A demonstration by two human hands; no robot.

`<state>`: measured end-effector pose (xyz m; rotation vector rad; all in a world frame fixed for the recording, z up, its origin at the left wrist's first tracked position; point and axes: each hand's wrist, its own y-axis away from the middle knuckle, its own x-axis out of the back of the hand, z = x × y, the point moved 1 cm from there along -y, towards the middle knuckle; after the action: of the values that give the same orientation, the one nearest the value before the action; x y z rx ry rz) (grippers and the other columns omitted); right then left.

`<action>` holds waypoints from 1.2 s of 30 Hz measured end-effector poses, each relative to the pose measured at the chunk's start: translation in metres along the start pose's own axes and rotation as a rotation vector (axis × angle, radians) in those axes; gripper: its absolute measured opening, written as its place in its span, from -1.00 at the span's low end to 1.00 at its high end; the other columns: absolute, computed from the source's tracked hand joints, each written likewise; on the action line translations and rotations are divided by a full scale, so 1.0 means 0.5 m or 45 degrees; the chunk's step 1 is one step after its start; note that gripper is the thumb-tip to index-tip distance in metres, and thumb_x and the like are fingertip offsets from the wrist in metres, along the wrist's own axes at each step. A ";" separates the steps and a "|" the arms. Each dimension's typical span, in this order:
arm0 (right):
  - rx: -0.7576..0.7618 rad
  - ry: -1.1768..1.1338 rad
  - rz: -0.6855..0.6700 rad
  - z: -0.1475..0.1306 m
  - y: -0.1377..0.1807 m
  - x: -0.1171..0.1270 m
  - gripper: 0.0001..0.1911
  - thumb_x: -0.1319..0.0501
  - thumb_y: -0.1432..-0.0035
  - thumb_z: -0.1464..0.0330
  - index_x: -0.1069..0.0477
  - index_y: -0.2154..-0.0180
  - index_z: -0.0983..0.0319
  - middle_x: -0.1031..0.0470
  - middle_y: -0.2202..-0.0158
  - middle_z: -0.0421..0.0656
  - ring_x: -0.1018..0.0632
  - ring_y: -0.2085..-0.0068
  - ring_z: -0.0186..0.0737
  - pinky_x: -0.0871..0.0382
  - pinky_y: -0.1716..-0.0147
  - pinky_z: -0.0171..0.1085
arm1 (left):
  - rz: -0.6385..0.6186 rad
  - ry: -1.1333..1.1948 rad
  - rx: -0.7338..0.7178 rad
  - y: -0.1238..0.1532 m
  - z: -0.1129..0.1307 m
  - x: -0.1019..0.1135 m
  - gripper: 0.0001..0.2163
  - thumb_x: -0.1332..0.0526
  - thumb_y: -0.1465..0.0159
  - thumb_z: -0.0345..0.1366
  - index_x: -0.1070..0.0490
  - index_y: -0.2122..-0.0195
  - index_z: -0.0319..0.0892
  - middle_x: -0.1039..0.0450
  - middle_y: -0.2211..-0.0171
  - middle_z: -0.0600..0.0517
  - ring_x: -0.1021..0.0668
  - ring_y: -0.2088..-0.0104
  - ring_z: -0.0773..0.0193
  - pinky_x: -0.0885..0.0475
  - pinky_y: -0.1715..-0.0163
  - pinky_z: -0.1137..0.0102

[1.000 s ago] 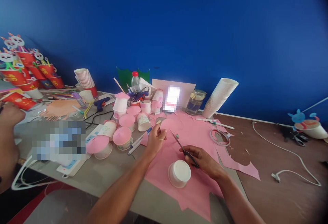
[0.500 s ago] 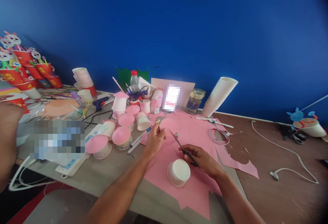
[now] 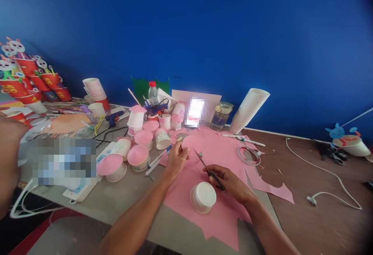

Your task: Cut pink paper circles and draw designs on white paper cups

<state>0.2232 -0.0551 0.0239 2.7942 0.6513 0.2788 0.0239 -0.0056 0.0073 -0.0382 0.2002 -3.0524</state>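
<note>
My left hand (image 3: 175, 160) pinches a round pink paper cut-out (image 3: 194, 143) by its left edge, holding it just above a large pink paper sheet (image 3: 215, 208). My right hand (image 3: 230, 180) grips black-handled scissors (image 3: 208, 168), whose blades point up and left toward the cut-out's lower edge. An upturned white paper cup (image 3: 203, 196) stands on the pink sheet between my forearms, just below the scissors.
Several cups topped with pink paper (image 3: 139, 155) stand left of my left hand, with pens (image 3: 155, 161) beside them. A leaning stack of white cups (image 3: 249, 110), a glass jar (image 3: 220, 116), a tape roll (image 3: 248, 155), a white cable (image 3: 326, 177) and red decorated cups (image 3: 26, 80) surround. Another person's arm (image 3: 8, 158) is at far left.
Almost nothing differs; my hands, the cut-out and the scissors stay in place, and the view shifts very slightly.
</note>
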 end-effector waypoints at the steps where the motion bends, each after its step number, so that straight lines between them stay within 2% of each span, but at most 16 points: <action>1: 0.008 -0.003 -0.001 0.000 0.000 0.000 -0.44 -0.28 0.02 -0.03 -0.45 0.14 0.27 -0.30 0.48 -0.26 -0.22 0.49 -0.40 -0.07 0.53 -0.36 | -0.001 -0.005 0.001 0.000 0.000 0.000 -0.85 -0.19 -0.15 -0.22 -0.29 0.35 -0.19 -0.26 0.55 0.17 -0.39 0.57 0.42 -0.35 0.52 0.49; 14: 0.016 -0.004 -0.001 0.000 0.002 -0.001 -0.41 -0.26 0.04 -0.07 -0.44 0.15 0.26 -0.31 0.48 -0.25 -0.22 0.49 -0.40 -0.06 0.54 -0.36 | -0.020 0.011 -0.008 -0.002 -0.007 0.000 -0.84 -0.19 -0.15 -0.22 -0.32 0.31 -0.19 -0.29 0.54 0.16 -0.38 0.57 0.41 -0.34 0.52 0.48; 29: 0.011 -0.027 0.012 0.003 -0.001 -0.002 -0.48 -0.27 0.02 -0.01 -0.46 0.17 0.25 -0.31 0.51 -0.27 -0.23 0.50 -0.39 -0.07 0.52 -0.34 | -0.044 0.016 0.015 -0.002 -0.006 0.002 -0.86 -0.21 -0.15 -0.23 -0.31 0.36 -0.18 -0.28 0.59 0.17 -0.38 0.58 0.41 -0.32 0.52 0.50; 36: 0.029 -0.026 0.003 0.005 0.000 0.000 -0.51 -0.29 -0.01 0.04 -0.45 0.14 0.26 -0.32 0.49 -0.26 -0.23 0.49 -0.40 -0.07 0.52 -0.35 | -0.059 -0.032 0.006 0.000 -0.005 0.002 -0.84 -0.20 -0.16 -0.26 -0.36 0.26 -0.20 -0.30 0.59 0.16 -0.37 0.58 0.41 -0.32 0.52 0.49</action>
<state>0.2237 -0.0557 0.0214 2.8161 0.6500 0.2442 0.0230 -0.0054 0.0049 -0.0818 0.1926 -3.0969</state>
